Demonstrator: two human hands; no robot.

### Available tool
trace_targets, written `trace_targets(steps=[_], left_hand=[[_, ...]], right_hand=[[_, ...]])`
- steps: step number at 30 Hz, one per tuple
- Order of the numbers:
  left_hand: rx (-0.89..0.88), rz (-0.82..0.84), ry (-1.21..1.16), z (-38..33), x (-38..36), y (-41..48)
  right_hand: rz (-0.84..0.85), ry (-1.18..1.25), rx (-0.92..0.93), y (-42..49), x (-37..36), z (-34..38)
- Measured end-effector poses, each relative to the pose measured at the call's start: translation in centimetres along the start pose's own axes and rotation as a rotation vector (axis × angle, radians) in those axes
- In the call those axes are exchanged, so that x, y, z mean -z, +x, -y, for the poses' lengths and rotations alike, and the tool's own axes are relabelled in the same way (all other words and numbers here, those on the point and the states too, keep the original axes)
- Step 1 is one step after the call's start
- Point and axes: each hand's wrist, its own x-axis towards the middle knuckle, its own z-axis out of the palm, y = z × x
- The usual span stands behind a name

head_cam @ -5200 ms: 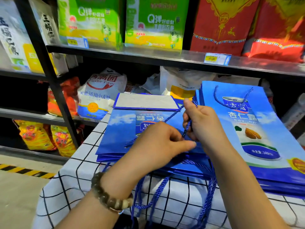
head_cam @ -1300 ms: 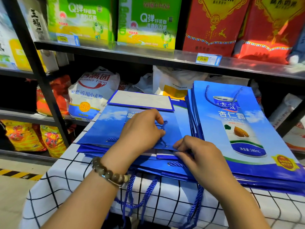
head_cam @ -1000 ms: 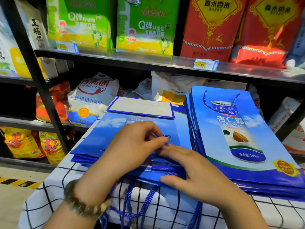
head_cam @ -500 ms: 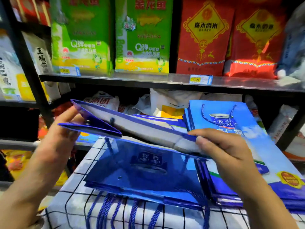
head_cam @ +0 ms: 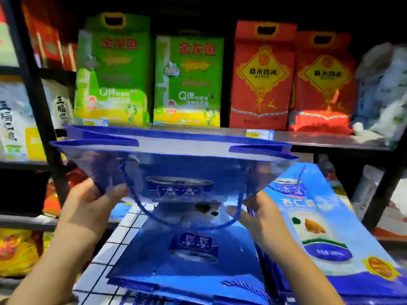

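A blue paper gift bag [head_cam: 180, 170] with a rope handle is held up in the air in front of the shelves, its folded bottom spread wide at the top. My left hand [head_cam: 88, 205] grips its left side and my right hand [head_cam: 262, 214] grips its right side. Below it, a stack of flat blue bags [head_cam: 187, 260] lies on the checked tablecloth [head_cam: 130, 225]. A second stack of blue bags [head_cam: 323, 234] lies to the right, print side up.
A metal shelf [head_cam: 308, 139] runs behind the raised bag, holding green rice bags [head_cam: 189, 82] and red rice bags [head_cam: 262, 78]. A black shelf upright [head_cam: 37, 102] stands at the left. More sacks fill the lower shelves on both sides.
The top bag has been lifted off the left stack and raised higher, and its bottom has been spread open. Both hands moved apart to its sides. The camera tilted up.
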Motion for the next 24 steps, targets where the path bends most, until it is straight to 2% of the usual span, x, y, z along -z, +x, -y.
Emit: trace_targets(steps=[3,6,8,10,12,15,19,24], left_hand=[[-0.047,-0.008,-0.049,-2.5,0.3,2.0],[-0.175,-0.099,-0.026,-1.3,2.8,5.7],[-0.228,-0.177,-0.028,-4.2,1.0,6.7],[-0.369,-0.122,-0.041,-7.5,-1.9,6.4],[-0.371,-0.021,-0.07,-8.3,-5.3,6.9],[-0.108,0.172,-0.194,-6.8,-10.0,7.6],[0.132,0.345,-0.189,-3.6,-17.8,6.8],[0.14,0.423,0.07,3.1,-26.1,5.6]], right_hand=[[-0.157,0.063,0.053,1.9,-1.0,0.4],[-0.323,0.141,0.239,3.4,-0.9,4.0],[-0.416,0.112,0.328,4.1,-0.2,5.8],[-0.457,0.035,0.342,5.0,1.4,6.9],[-0.48,-0.106,0.29,5.7,3.9,7.4],[-0.459,-0.396,0.141,6.0,9.1,6.7],[-0.375,-0.74,-0.117,5.2,16.3,4.6],[-0.412,-0.896,-0.385,3.3,21.5,-0.4]])
